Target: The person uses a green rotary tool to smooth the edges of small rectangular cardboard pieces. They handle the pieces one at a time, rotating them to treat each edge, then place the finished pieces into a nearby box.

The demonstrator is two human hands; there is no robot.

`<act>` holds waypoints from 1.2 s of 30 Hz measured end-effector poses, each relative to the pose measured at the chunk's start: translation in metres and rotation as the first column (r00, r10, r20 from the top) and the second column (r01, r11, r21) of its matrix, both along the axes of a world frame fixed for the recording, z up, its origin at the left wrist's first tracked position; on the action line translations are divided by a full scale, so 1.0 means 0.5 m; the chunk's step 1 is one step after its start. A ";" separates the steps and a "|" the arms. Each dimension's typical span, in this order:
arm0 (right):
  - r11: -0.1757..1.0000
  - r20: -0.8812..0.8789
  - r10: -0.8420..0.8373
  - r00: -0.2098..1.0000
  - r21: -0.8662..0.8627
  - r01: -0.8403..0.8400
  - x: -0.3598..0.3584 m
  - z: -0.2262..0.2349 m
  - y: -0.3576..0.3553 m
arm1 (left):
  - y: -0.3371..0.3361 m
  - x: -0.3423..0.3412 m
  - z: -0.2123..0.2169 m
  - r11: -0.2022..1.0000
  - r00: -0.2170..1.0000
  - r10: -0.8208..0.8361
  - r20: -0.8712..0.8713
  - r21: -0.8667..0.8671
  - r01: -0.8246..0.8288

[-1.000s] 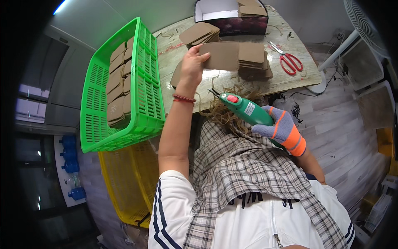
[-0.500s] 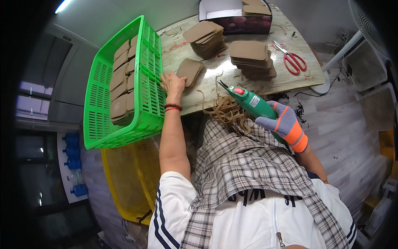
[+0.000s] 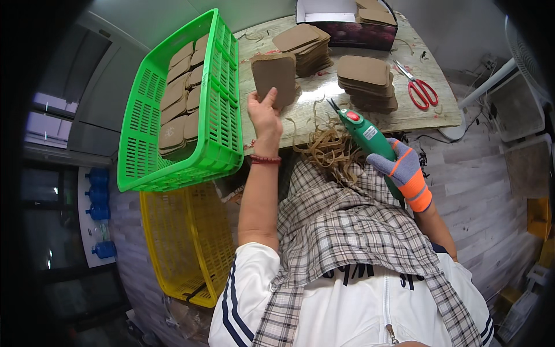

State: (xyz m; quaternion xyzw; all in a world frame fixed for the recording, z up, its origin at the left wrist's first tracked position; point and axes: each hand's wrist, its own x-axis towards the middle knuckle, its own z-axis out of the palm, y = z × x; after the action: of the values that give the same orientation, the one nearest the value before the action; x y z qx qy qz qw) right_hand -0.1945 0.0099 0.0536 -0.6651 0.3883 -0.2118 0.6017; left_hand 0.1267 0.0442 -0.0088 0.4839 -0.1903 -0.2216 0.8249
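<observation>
My bare left hand (image 3: 266,120), a red beaded bracelet at its wrist, holds a brown rounded-corner pad (image 3: 274,74) tilted up over the table; whether it is one pad or several pressed together I cannot tell. In my right hand (image 3: 403,169), gloved in grey and orange, are green electric scissors (image 3: 366,133) with a red switch, their narrow blades pointing away from me. Beyond the left hand a stack of brown pads (image 3: 315,62) leans a little. Another stack (image 3: 367,87) stands to its right. Curled brown trimmings (image 3: 329,147) lie on my plaid apron (image 3: 347,231) at the table edge.
A green basket (image 3: 225,104) with rows of brown pads stands at the left, above a yellow basket (image 3: 173,248). Red-handled scissors (image 3: 422,92) lie on the table's right side. An open dark box (image 3: 352,33) sits at the back. A white fan stand (image 3: 491,84) is at the right.
My left hand has lifted the brown pad from the table beside the green basket and tilted it up. The right hand still holds the electric scissors. The view has shifted slightly.
</observation>
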 end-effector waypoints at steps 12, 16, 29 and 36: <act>0.997 0.028 -0.073 0.997 -0.015 0.074 -0.012 0.010 -0.008 | -0.035 -0.211 0.078 0.832 0.672 -0.420 -0.611 -0.554 0.016; 0.996 0.050 -0.087 0.995 0.022 0.086 -0.013 0.007 -0.009 | -0.046 -0.228 0.067 0.842 0.673 -0.421 -0.608 -0.538 0.040; 0.990 0.085 -0.139 0.987 0.028 0.137 -0.016 0.023 -0.023 | -0.009 -0.292 0.024 0.878 0.736 -0.444 -0.511 -0.413 0.242; 0.993 0.088 -0.110 0.990 0.057 0.105 -0.023 0.029 -0.026 | 0.030 -0.260 -0.001 0.865 0.786 -0.491 -0.377 -0.316 0.389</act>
State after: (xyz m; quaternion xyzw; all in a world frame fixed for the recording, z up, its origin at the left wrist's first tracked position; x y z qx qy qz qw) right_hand -0.2059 -0.0029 0.0680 -0.6169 0.4010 -0.2640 0.6237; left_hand -0.0031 0.0589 -0.0091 0.2671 -0.1281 -0.4907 0.8195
